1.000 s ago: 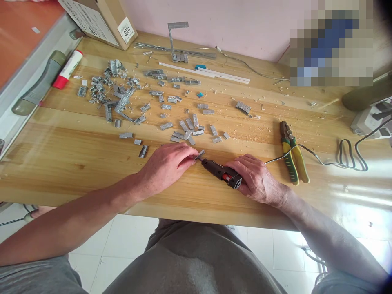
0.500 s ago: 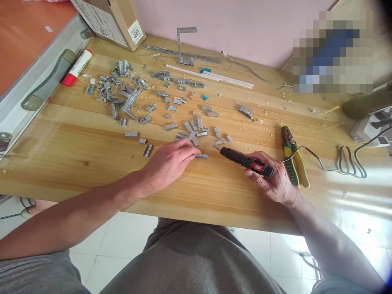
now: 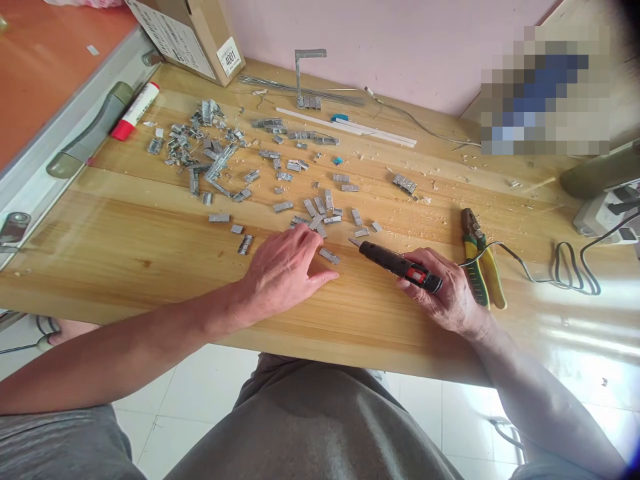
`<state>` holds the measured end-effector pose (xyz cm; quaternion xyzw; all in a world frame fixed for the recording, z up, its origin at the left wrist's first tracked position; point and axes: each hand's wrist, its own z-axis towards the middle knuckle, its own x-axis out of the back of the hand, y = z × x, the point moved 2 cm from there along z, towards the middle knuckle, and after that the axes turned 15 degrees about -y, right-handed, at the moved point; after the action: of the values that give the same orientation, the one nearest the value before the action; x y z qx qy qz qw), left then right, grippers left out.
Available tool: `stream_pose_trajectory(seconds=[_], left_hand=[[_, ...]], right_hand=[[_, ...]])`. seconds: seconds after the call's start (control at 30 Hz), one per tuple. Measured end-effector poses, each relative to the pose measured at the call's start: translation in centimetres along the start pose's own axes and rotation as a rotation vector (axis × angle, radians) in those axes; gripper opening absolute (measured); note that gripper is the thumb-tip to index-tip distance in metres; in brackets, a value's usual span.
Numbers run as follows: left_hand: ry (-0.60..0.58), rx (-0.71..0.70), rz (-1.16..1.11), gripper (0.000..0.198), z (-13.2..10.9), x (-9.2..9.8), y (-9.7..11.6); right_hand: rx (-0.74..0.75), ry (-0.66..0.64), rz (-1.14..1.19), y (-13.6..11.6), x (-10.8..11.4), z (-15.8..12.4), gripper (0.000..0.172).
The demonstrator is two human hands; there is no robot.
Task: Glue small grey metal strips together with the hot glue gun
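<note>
My right hand (image 3: 447, 293) is closed round a black corded tool with a red switch (image 3: 397, 265), its metal tip pointing left just above the wooden table (image 3: 125, 260). My left hand (image 3: 287, 267) rests flat on the table with the fingers stretched out, holding nothing. A small grey metal piece (image 3: 329, 255) lies on the wood just beyond its fingertips, between the hand and the tool's tip. More grey metal pieces (image 3: 320, 208) lie scattered right behind the left hand.
A larger heap of metal pieces (image 3: 200, 143) sits at the back left. Yellow-green pliers (image 3: 479, 260) and the tool's cord (image 3: 565, 257) lie to the right. A cardboard box (image 3: 187, 33), a red-capped tube (image 3: 134, 112), white strips (image 3: 350, 127) and an upright metal bracket (image 3: 303, 73) stand farther back.
My left hand has let go of the metal piece, which now lies on the table, and the fingers have opened flat. The right hand drew the tool back to the right.
</note>
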<state>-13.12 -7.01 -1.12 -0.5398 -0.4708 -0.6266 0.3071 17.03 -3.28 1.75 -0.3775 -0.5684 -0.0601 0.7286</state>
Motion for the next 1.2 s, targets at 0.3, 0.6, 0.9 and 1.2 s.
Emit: stream_pose_trajectory(seconds=[0.3, 0.6, 0.9, 1.2], left_hand=[[0.021, -0.006, 0.038, 0.024, 0.3, -0.1, 1.0], [0.074, -0.08, -0.12, 0.037, -0.3, 0.5, -0.1], [-0.036, -0.111, -0.288, 0.04, -0.2, 0.7, -0.3], [-0.087, -0.097, -0.326, 0.04, -0.1, 1.0, -0.3]], right_hand=[[0.02, -0.009, 0.001, -0.3, 0.1, 0.0, 0.026], [0.128, -0.044, -0.026, 0.1, -0.7, 0.1, 0.028], [0.251, -0.063, -0.1, -1.1, -1.5, 0.9, 0.023], [0.278, -0.058, -0.122, -1.4, -2.3, 1.2, 0.02]])
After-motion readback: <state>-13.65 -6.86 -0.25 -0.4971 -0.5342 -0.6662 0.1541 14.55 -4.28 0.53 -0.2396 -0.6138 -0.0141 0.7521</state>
